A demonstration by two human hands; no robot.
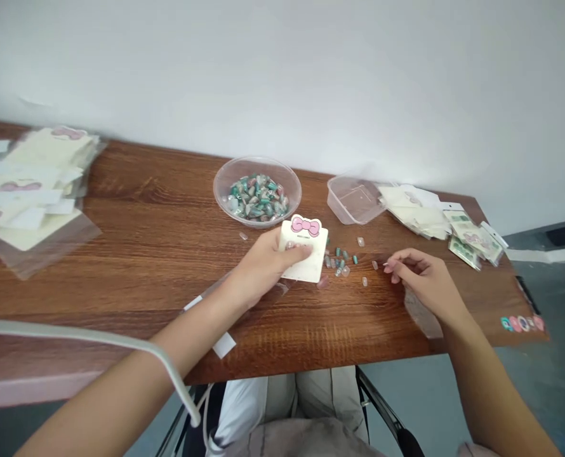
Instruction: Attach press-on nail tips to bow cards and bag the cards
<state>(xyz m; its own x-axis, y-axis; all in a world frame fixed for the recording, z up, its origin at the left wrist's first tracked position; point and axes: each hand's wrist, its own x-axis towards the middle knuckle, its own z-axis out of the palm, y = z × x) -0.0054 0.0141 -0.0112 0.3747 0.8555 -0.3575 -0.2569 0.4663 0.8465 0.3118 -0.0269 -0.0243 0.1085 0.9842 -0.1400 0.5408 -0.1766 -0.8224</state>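
Observation:
My left hand (273, 261) is closed on a cream card (313, 263) with a pink bow at its top, the thumb lying across the front. Partly under that thumb, a few small glossy pieces show on the card. To the right, just above the table, my right hand (418, 274) pinches a tiny pale piece (386, 264), seemingly a press-on nail. Between the hands lie several loose press-on nails (343, 257), teal, clear and pinkish. Behind them a clear round bowl (220, 198) holds many more of the same kind.
A clear rectangular tub (339, 204) stands right of the bowl. Beside it lie cream cards (418, 212) and filled packets (473, 235). Bagged bow cards (39, 184) are piled at the far left. A white cable (96, 337) crosses the lower left. Round stickers (523, 324) mark the right corner.

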